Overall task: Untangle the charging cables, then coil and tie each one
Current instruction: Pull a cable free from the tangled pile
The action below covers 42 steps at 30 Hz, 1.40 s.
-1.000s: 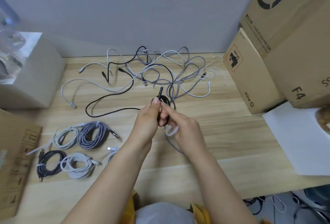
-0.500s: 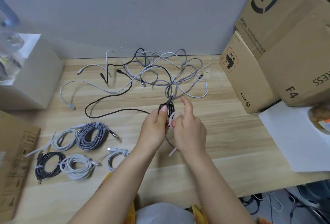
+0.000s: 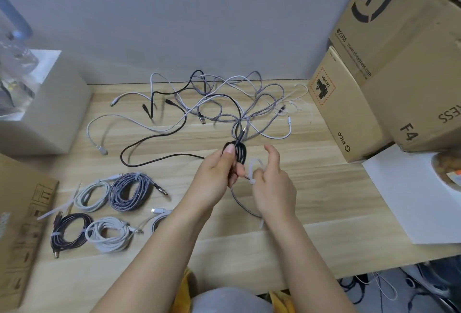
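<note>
My left hand [image 3: 216, 178] grips a small coil of black cable [image 3: 240, 153] above the middle of the wooden table [image 3: 311, 188]. Just to its right, my right hand [image 3: 273, 183] pinches a white tie [image 3: 253, 169] looped beside the coil. A grey braided cable [image 3: 239, 200] hangs below the two hands. Behind them lies a tangle of loose cables [image 3: 224, 105], white, grey and black. One long black strand [image 3: 149, 143] runs from the coil out to the left. Several coiled and tied cables [image 3: 104, 213] lie at the front left.
Cardboard boxes [image 3: 389, 68] stand stacked at the right against the wall. A white sheet [image 3: 409, 195] lies at the right front, a grey box [image 3: 42, 113] at the left, and a flat carton [image 3: 20, 233] at the left front edge. Spare white ties [image 3: 291, 108] lie near the tangle.
Both hands have lifted slightly away from me with the black coil. My right hand has brought the white tie up beside the coil and its fingers have curled in.
</note>
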{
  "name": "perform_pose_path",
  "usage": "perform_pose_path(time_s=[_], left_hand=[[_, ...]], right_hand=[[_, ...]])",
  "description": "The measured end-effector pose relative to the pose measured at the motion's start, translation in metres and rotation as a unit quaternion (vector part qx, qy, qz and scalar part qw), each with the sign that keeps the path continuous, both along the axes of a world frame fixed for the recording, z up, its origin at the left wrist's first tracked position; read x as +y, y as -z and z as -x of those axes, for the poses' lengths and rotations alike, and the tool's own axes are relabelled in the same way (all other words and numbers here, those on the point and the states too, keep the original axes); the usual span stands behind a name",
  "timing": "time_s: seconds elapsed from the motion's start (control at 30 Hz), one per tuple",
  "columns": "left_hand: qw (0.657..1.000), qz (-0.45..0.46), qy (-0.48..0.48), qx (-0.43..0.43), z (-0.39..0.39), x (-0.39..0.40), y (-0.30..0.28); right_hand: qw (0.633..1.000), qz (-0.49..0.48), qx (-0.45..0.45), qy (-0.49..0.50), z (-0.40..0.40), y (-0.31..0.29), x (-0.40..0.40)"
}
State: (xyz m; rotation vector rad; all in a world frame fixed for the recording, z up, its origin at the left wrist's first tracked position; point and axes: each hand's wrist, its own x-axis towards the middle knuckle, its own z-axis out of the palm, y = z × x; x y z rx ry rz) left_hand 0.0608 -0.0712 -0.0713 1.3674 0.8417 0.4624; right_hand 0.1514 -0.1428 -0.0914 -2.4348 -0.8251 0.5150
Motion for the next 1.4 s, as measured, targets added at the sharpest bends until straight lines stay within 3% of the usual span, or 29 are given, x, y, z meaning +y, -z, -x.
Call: perform_pose_path(time_s=[0.1,0.27,0.4,0.5,0.63,0.77,0.83,0.93,1.13,1.4], left_hand=[[1.0,-0.017,-0.017,0.01,-0.003,-0.004,0.001],[0.999,0.045,0.008,-0.026,-0.006,-0.006,-0.004],[0.999,0.052,-0.016,0.006,-0.005,0.001,-0.001],[0.999,0.033,-0.021,0.008,-0.004,0.002,0.001],[0.999,-0.017,-0.025,0.01,-0.002,0.006,0.003],[0.997,-0.078,-0.019,-0.004,0.001,0.007,0.004],[0.994,-0.105,-0.029,-0.018,0.001,0.007,0.002],[0.988,-0.147,-0.034,-0.03,0.001,0.005,-0.001],[0.972,-0.223,-0.061,-0.037,0.001,0.003,-0.001],[0.965,-0.259,0.007,-0.024,0.0,-0.007,-0.007]], right_hand=[[1.0,-0.004,-0.004,-0.007,0.004,-0.005,0.003],[0.997,0.035,-0.053,-0.042,0.003,0.0,0.001],[0.989,-0.14,-0.026,-0.048,0.006,0.006,-0.001],[0.965,-0.248,-0.056,-0.061,0.01,0.008,0.001],[0.941,-0.297,-0.123,-0.11,0.01,0.012,0.002],[0.933,-0.325,-0.137,-0.074,0.005,0.01,0.0],[0.936,-0.335,-0.103,-0.037,0.007,0.004,-0.002],[0.94,-0.339,0.029,0.017,0.011,-0.008,-0.002],[0.905,-0.319,0.261,0.104,0.015,-0.018,0.005],[0.937,-0.251,0.209,0.123,0.012,-0.013,0.004]])
